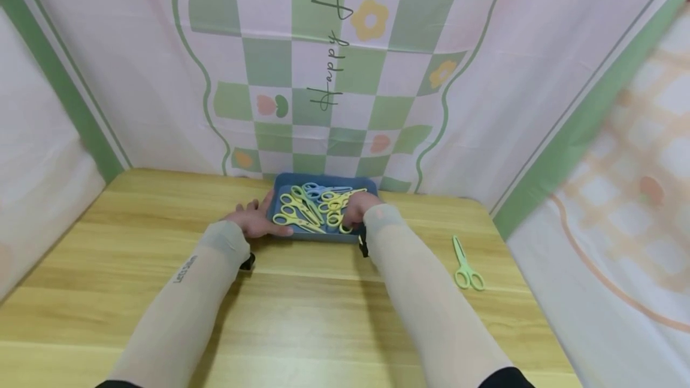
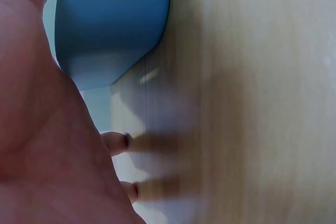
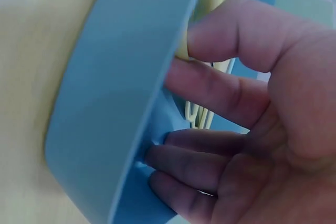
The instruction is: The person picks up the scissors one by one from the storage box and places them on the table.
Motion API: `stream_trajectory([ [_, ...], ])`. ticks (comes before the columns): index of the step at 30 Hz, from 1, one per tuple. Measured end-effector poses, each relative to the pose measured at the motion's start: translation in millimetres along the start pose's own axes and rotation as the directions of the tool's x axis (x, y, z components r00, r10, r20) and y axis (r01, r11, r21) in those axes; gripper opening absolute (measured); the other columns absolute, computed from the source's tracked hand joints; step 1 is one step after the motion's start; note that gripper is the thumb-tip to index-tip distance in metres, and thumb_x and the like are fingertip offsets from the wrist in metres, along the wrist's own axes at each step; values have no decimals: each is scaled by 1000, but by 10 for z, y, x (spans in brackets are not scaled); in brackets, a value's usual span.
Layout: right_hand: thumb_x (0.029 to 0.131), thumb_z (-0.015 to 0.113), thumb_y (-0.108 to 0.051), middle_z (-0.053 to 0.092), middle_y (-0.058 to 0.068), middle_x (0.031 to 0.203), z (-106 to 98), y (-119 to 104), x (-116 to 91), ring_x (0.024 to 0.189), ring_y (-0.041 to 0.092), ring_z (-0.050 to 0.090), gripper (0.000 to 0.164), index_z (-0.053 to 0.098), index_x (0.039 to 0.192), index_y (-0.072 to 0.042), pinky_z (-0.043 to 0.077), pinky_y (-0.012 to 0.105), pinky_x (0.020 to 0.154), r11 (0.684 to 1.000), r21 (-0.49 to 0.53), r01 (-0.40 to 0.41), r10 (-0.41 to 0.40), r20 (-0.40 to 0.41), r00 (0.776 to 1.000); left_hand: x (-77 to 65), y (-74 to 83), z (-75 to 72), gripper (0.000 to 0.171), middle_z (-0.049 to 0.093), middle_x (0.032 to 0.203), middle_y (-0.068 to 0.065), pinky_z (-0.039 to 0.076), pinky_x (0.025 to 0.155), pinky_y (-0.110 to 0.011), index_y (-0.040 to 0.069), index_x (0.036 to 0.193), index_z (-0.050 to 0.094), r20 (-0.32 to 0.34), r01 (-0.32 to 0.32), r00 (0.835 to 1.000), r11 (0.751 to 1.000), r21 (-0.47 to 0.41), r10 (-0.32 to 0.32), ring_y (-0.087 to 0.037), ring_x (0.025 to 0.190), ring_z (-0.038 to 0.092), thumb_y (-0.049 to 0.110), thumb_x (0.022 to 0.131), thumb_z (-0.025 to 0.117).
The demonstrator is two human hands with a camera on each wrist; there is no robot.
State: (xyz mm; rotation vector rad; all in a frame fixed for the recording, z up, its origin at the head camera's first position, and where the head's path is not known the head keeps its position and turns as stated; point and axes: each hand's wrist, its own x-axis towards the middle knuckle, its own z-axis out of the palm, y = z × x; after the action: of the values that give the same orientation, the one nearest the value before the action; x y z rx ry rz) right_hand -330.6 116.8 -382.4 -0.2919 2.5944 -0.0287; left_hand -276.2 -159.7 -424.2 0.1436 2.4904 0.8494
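Note:
A blue tray (image 1: 318,238) at the back of the table holds several yellow scissors (image 1: 295,220), along with green scissors (image 1: 307,199) and blue scissors (image 1: 331,189). My left hand (image 1: 250,220) rests against the tray's left end, thumb along the front rim and fingers spread. Inside the right end, my right hand (image 1: 360,207) pinches a yellow scissors handle (image 3: 182,45) between thumb and forefinger. Its other fingers reach down into the tray in the right wrist view. The rest of that pair is partly hidden behind the hand and the tray wall.
Light green scissors (image 1: 462,265) lie on the wooden table (image 1: 302,316) to the right, handles toward the near edge. A green-and-white checked cloth (image 1: 334,76) hangs right behind the tray. More patterned cloth hangs at both sides.

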Motion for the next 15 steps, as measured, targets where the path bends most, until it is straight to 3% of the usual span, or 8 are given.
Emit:
stream_trajectory([
  [8, 75, 58, -10, 60, 4, 65, -99, 66, -21, 53, 17, 40, 21, 62, 55, -14, 34, 31, 53, 1000, 18, -6, 5, 53, 999, 227, -152, 27, 145, -19, 160, -26, -9, 108, -69, 33, 155, -22, 16, 26, 1000, 1000, -16, -26, -52, 138, -25, 89, 56, 68],
  [15, 74, 59, -11, 37, -1, 56, -153, 94, -84, 52, 16, 27, 21, 57, 53, -17, 30, 32, 53, 999, -18, 52, -51, 36, 998, 242, -168, 32, 146, -19, 160, -25, -6, 107, -72, 35, 155, -21, 11, 22, 1000, 999, -30, -21, -53, 138, -25, 90, 53, 68],
])
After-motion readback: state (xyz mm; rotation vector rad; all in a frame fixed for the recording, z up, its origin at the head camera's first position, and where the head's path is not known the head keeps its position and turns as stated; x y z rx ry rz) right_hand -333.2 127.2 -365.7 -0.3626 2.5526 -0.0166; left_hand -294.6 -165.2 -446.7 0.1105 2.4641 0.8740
